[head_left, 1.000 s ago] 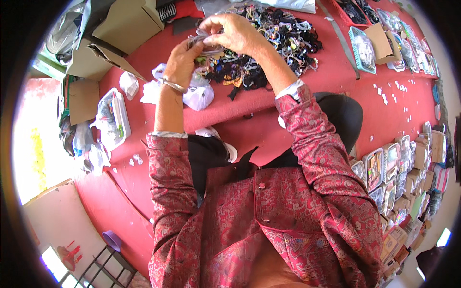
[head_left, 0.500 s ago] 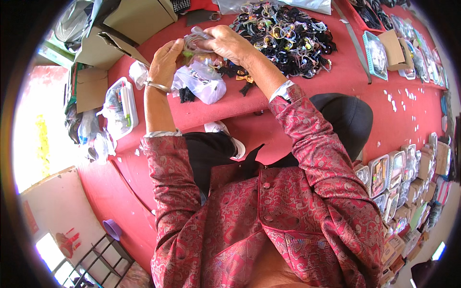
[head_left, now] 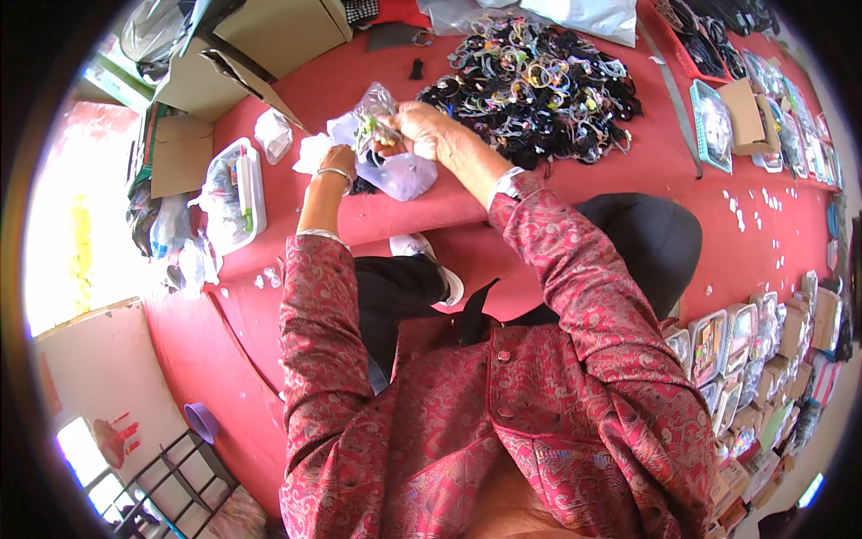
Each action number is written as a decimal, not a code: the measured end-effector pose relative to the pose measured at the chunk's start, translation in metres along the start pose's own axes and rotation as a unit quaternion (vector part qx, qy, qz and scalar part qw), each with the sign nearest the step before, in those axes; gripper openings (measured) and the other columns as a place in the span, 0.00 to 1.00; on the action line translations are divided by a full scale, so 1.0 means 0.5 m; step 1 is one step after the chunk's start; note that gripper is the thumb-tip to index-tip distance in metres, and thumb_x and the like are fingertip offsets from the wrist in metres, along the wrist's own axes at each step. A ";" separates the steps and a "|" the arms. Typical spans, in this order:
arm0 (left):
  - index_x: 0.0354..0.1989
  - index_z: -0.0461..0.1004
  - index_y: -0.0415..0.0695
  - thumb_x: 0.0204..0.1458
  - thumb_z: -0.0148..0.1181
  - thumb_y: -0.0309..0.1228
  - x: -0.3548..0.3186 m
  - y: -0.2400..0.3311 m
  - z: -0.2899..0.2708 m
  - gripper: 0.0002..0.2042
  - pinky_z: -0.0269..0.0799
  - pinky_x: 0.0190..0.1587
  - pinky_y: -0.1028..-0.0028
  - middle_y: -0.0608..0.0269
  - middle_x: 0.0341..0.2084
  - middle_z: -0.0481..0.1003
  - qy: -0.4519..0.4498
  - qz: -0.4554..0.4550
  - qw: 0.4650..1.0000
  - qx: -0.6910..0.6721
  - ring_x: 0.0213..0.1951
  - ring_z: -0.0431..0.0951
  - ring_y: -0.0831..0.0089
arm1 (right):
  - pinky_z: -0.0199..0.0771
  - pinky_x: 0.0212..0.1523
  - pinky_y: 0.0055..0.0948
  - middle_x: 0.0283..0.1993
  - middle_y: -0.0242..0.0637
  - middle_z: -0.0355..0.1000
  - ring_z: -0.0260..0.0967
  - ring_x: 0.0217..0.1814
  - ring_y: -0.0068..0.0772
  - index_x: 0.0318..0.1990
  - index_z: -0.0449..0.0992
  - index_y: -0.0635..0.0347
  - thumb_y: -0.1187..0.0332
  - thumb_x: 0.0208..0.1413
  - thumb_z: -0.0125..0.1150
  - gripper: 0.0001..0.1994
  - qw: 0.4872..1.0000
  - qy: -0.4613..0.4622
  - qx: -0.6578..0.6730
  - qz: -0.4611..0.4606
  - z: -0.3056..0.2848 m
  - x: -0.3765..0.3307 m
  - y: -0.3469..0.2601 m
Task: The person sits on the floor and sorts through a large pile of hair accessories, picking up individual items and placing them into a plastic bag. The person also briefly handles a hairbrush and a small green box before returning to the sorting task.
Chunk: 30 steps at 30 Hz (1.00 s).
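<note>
My left hand [head_left: 337,162], with a bracelet at the wrist, is closed on the edge of a thin whitish plastic bag [head_left: 401,177]. The bag's lower part bulges on the red surface. My right hand [head_left: 426,131] is closed round a bunch of hair ties [head_left: 372,136], pale loops with small green and yellowish ornaments. The bunch is over the bag's upper part. Folds of plastic and my knuckles hide most of my left fingertips. Just beyond my right hand lies a wide heap of black and coloured hair ties [head_left: 539,85].
A white tray [head_left: 259,193] with packets stands at the left, near open cardboard boxes [head_left: 283,36]. A crumpled plastic bag [head_left: 273,135] lies beside the tray. Turquoise basket [head_left: 714,126] and red crate [head_left: 687,49] sit at the far right. Several packed containers [head_left: 709,346] line the right side.
Both hands have come down and nearer. My left hand moved from the bunch of hair ties to the bag's edge. My right hand keeps the bunch, now lowered to the bag.
</note>
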State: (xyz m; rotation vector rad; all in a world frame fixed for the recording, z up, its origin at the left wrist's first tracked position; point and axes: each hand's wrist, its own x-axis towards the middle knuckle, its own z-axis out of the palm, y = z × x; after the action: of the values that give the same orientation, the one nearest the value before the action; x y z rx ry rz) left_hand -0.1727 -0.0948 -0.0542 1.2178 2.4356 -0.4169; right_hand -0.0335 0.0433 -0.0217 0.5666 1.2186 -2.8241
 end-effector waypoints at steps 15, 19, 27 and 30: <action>0.31 0.77 0.40 0.41 0.54 0.22 -0.089 0.012 -0.008 0.08 0.71 0.42 0.66 0.49 0.31 0.75 0.073 0.028 0.997 -0.018 0.38 0.76 0.59 | 0.74 0.23 0.41 0.24 0.52 0.71 0.72 0.23 0.44 0.23 0.73 0.70 0.76 0.40 0.50 0.07 0.949 -0.058 -0.307 -0.039 -0.011 0.121 0.116; 0.31 0.77 0.40 0.40 0.55 0.21 -0.082 0.053 -0.041 0.09 0.71 0.42 0.66 0.49 0.32 0.75 0.083 0.058 0.994 -0.028 0.39 0.76 0.59 | 0.69 0.31 0.29 0.28 0.35 0.68 0.66 0.29 0.27 0.32 0.70 0.61 0.70 0.49 0.47 0.06 0.952 -0.130 -0.238 -0.145 -0.023 0.096 0.084; 0.31 0.77 0.39 0.39 0.55 0.20 -0.054 0.034 -0.005 0.09 0.72 0.41 0.66 0.48 0.32 0.75 0.076 0.008 0.997 0.032 0.39 0.75 0.58 | 0.73 0.18 0.37 0.19 0.44 0.69 0.68 0.16 0.36 0.18 0.70 0.61 0.70 0.40 0.54 0.06 0.985 -0.022 -0.154 -0.071 -0.112 0.092 0.164; 0.31 0.77 0.38 0.39 0.55 0.20 -0.047 0.043 -0.023 0.09 0.71 0.41 0.66 0.47 0.33 0.74 0.061 0.020 0.997 0.039 0.39 0.75 0.58 | 0.70 0.27 0.28 0.26 0.35 0.69 0.67 0.26 0.27 0.28 0.70 0.59 0.66 0.48 0.50 0.07 0.962 -0.007 -0.270 -0.051 -0.131 0.104 0.142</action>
State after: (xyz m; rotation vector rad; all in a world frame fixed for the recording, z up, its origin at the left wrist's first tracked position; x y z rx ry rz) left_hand -0.1446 -0.0939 -0.0349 1.3577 2.5136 -0.4414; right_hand -0.0502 0.0470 -0.1302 0.4546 1.9560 -2.3835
